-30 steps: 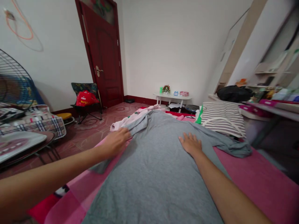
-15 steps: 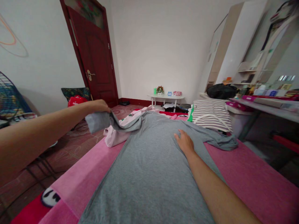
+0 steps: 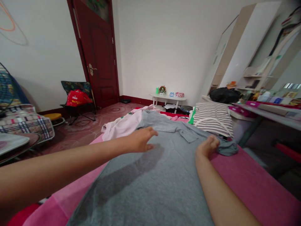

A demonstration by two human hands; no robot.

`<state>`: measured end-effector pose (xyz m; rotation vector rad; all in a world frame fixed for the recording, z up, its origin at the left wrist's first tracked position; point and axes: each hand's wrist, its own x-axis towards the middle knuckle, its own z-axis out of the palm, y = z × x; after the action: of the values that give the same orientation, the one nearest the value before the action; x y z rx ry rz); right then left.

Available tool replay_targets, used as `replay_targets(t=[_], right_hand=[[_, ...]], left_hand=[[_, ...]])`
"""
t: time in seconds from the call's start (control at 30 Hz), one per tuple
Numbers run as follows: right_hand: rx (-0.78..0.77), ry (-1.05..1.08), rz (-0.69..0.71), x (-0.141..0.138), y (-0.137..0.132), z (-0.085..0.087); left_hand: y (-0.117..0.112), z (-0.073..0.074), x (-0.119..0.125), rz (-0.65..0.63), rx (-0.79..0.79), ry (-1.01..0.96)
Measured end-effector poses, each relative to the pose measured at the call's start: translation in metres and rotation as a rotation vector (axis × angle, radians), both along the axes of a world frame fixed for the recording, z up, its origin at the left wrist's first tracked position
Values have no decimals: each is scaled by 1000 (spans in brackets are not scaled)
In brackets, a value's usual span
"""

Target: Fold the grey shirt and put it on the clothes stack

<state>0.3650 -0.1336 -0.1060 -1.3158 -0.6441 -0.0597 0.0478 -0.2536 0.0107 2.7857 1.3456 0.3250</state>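
Observation:
A grey T-shirt (image 3: 155, 175) lies spread flat on the pink bed cover (image 3: 254, 182). Its left sleeve is folded inward across the chest. My left hand (image 3: 139, 140) hovers just above the shirt's upper left, fingers stretched out, holding nothing. My right hand (image 3: 208, 146) is closed on the shirt's right sleeve (image 3: 227, 148) at the shirt's right edge. A pale pink garment (image 3: 122, 125) lies beyond the shirt's left shoulder.
A striped bag (image 3: 213, 117) stands at the bed's far right. A desk (image 3: 270, 110) with boxes runs along the right. A dark red door (image 3: 96, 53), a folding chair (image 3: 77, 100) with a red bag and a small white table (image 3: 169, 99) stand beyond.
My left hand laid the lifted left sleeve across the shirt and let it go. My right hand moved from the shirt's chest to the right sleeve and closed on it.

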Motion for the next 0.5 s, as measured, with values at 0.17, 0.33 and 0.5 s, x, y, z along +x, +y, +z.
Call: replay_targets(t=[0.17,0.33,0.5], right_hand=[[35,-393,244,-38,-5,7],[-231,-741,703,-95,-3,9],[-713,-1098,709,-137,8,14]], left_hand=[[-30,-40,-88,459,-80,215],[-68,-48,-129,562,-355,173],[-100,-50,-132,501,-629,7]])
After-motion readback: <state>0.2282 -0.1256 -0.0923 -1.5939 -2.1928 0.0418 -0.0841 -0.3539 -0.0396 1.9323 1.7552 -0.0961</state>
